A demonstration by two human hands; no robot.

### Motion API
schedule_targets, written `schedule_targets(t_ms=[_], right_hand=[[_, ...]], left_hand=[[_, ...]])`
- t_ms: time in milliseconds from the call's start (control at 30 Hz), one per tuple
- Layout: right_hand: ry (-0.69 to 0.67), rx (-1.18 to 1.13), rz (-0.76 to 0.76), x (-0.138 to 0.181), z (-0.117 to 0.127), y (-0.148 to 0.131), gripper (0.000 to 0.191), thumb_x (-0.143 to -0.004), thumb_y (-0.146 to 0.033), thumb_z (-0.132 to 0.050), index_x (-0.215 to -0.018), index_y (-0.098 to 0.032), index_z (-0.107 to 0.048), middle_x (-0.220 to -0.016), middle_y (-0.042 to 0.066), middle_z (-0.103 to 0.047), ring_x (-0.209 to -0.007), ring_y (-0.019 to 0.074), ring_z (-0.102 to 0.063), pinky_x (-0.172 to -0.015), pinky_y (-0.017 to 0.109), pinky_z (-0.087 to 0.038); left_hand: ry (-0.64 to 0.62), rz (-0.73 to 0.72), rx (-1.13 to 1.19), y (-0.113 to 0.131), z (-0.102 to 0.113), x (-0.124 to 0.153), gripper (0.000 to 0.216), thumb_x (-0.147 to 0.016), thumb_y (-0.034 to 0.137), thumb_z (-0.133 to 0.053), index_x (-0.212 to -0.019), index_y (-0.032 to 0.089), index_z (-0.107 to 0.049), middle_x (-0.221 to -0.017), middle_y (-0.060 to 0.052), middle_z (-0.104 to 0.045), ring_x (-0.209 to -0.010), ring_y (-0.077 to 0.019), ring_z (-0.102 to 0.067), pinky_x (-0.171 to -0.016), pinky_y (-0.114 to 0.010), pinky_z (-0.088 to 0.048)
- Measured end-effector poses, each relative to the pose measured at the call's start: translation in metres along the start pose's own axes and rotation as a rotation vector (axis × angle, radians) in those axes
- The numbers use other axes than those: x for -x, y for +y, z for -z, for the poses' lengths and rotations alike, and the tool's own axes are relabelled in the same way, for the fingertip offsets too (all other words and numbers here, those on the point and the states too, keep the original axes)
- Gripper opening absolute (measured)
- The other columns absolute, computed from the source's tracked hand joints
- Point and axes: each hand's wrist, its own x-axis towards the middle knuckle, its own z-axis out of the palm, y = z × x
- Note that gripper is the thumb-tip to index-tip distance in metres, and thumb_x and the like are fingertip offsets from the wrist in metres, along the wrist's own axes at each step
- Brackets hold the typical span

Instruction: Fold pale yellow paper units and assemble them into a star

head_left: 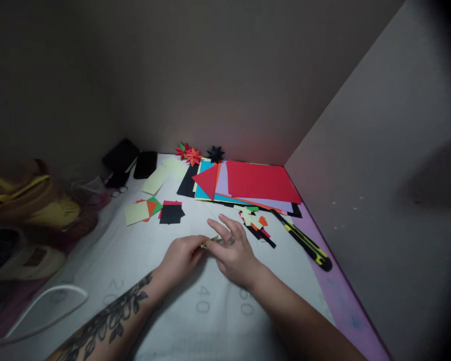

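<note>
Between my two hands is a small piece of folded pale yellow paper, mostly covered by fingers. My left hand is closed, pinching it from the left between thumb and fingers. From the right, my right hand grips it near the thumb, with its other fingers stretched forward. A ring shows on one finger. Beyond the hands lie a fan of small squares in pale yellow, orange and green, and a stack of black squares over red ones. Paper scraps are scattered ahead of my right hand.
A yellow and black utility knife lies at the right edge. Coloured sheets are piled at the back, near folded paper stars. Small scissors, dark flat objects, caps and a white cable occupy the left.
</note>
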Motion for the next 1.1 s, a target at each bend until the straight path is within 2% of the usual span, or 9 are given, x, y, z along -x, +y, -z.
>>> schedule_targets(t_ms=[233, 433, 567, 733, 833, 900, 967, 1000, 1100], right_hand=[[0.058, -0.067, -0.074, 0.000, 0.001, 0.001, 0.011, -0.082, -0.012, -0.057, -0.085, -0.021, -0.064, -0.127, 0.010, -0.058, -0.130, 0.0287, -0.039, -0.100, 0.048, -0.041], [0.013, -0.219, -0.143, 0.000, 0.002, 0.002, 0.017, -0.082, -0.012, -0.056, -0.094, -0.020, -0.066, -0.133, 0.011, -0.053, -0.133, 0.0302, -0.036, -0.103, 0.051, -0.040], [0.020, -0.317, -0.182, 0.001, -0.003, 0.003, 0.014, -0.082, -0.013, -0.058, -0.089, -0.020, -0.067, -0.134, 0.010, -0.051, -0.133, 0.0296, -0.034, -0.105, 0.051, -0.039], [0.044, -0.419, -0.255, 0.001, -0.009, 0.002, 0.018, -0.080, -0.008, -0.054, -0.085, -0.020, -0.067, -0.131, 0.009, -0.052, -0.130, 0.0285, -0.037, -0.106, 0.051, -0.038], [0.072, -0.547, -0.382, 0.000, -0.013, 0.000, 0.017, -0.078, -0.008, -0.053, -0.078, -0.021, -0.065, -0.123, 0.009, -0.056, -0.123, 0.0268, -0.044, -0.104, 0.047, -0.038], [0.063, -0.677, -0.544, 0.000, -0.017, -0.002, 0.012, -0.076, -0.011, -0.055, -0.073, -0.021, -0.062, -0.115, 0.009, -0.058, -0.114, 0.0248, -0.051, -0.096, 0.042, -0.044], [0.057, -0.829, -0.743, 0.000, -0.021, -0.002, 0.011, -0.072, -0.013, -0.059, -0.080, -0.021, -0.059, -0.101, 0.006, -0.060, -0.097, 0.0208, -0.058, -0.082, 0.035, -0.049], [0.052, -0.913, -0.835, 0.000, -0.023, -0.002, 0.018, -0.070, -0.014, -0.060, -0.086, -0.022, -0.057, -0.093, 0.003, -0.059, -0.086, 0.0180, -0.059, -0.073, 0.030, -0.049], [0.033, -1.120, -1.012, 0.000, -0.026, -0.002, 0.034, -0.068, -0.017, -0.061, -0.099, -0.023, -0.049, -0.074, -0.006, -0.052, -0.056, 0.0099, -0.050, -0.052, 0.021, -0.041]], left_hand=[[-0.029, 0.054, 0.103, 0.004, 0.002, -0.001, 0.023, -0.081, 0.011, -0.050, -0.088, 0.019, -0.070, -0.081, -0.002, -0.074, -0.070, -0.0156, -0.066, -0.066, -0.023, -0.048], [0.003, 0.162, 0.294, 0.004, 0.003, -0.002, 0.020, -0.086, 0.020, -0.050, -0.092, 0.018, -0.070, -0.083, -0.001, -0.074, -0.074, -0.0157, -0.067, -0.068, -0.023, -0.049], [0.002, 0.156, 0.294, 0.003, 0.001, -0.002, 0.022, -0.085, 0.018, -0.051, -0.094, 0.019, -0.070, -0.088, 0.000, -0.075, -0.078, -0.0155, -0.067, -0.072, -0.023, -0.049], [-0.032, 0.177, 0.317, 0.006, 0.001, -0.002, 0.021, -0.086, 0.023, -0.052, -0.094, 0.019, -0.070, -0.086, -0.001, -0.074, -0.077, -0.0159, -0.066, -0.071, -0.023, -0.047], [-0.054, 0.240, 0.385, 0.008, 0.000, -0.003, 0.021, -0.084, 0.028, -0.054, -0.089, 0.015, -0.069, -0.084, -0.003, -0.073, -0.077, -0.0171, -0.063, -0.070, -0.024, -0.046], [-0.065, 0.294, 0.421, 0.008, 0.000, -0.005, 0.023, -0.082, 0.032, -0.056, -0.082, 0.013, -0.068, -0.079, -0.005, -0.070, -0.073, -0.0174, -0.061, -0.066, -0.024, -0.045], [-0.086, 0.338, 0.444, 0.007, -0.001, -0.006, 0.026, -0.080, 0.035, -0.057, -0.077, 0.012, -0.066, -0.073, -0.004, -0.067, -0.068, -0.0166, -0.058, -0.061, -0.023, -0.043], [-0.099, 0.354, 0.452, 0.007, -0.002, -0.007, 0.026, -0.079, 0.036, -0.058, -0.075, 0.012, -0.065, -0.070, -0.004, -0.065, -0.066, -0.0160, -0.056, -0.059, -0.023, -0.041], [-0.116, 0.394, 0.470, 0.005, -0.005, -0.007, 0.028, -0.077, 0.038, -0.059, -0.073, 0.011, -0.064, -0.067, -0.003, -0.061, -0.062, -0.0142, -0.051, -0.055, -0.022, -0.038]])
